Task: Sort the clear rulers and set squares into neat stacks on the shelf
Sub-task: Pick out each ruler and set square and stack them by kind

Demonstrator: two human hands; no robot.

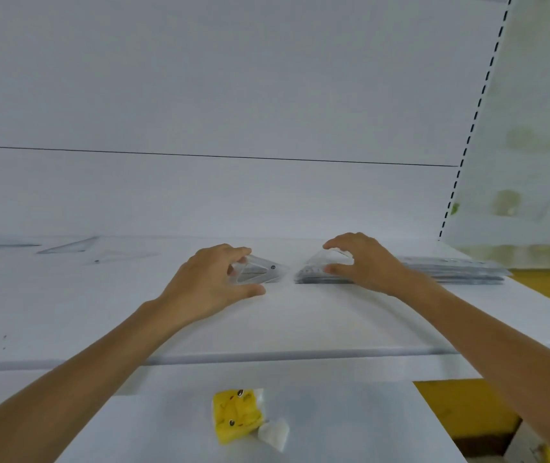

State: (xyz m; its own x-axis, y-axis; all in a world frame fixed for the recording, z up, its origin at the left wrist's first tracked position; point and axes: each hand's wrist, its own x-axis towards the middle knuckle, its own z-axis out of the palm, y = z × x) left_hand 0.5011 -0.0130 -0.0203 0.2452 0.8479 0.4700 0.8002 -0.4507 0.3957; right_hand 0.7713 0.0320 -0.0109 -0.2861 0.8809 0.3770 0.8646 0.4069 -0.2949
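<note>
On the white shelf [266, 322], my left hand [210, 282] grips a small stack of clear set squares [260, 270], fingers at its far side and thumb at its near edge. Just to the right, my right hand [363, 262] holds a second clear stack of set squares [313, 270] between fingers and thumb; part of it is hidden by the hand. A long flat stack of clear rulers [457, 270] lies behind my right wrist, toward the shelf's right end. Loose clear set squares [69, 247] lie faintly at the far left of the shelf.
The shelf's back panel rises behind the stacks, with a slotted upright [474, 125] at the right. On the lower shelf sits a yellow cartoon packet [236, 416] with a small white piece beside it. Yellow cartons [467, 409] show at the lower right.
</note>
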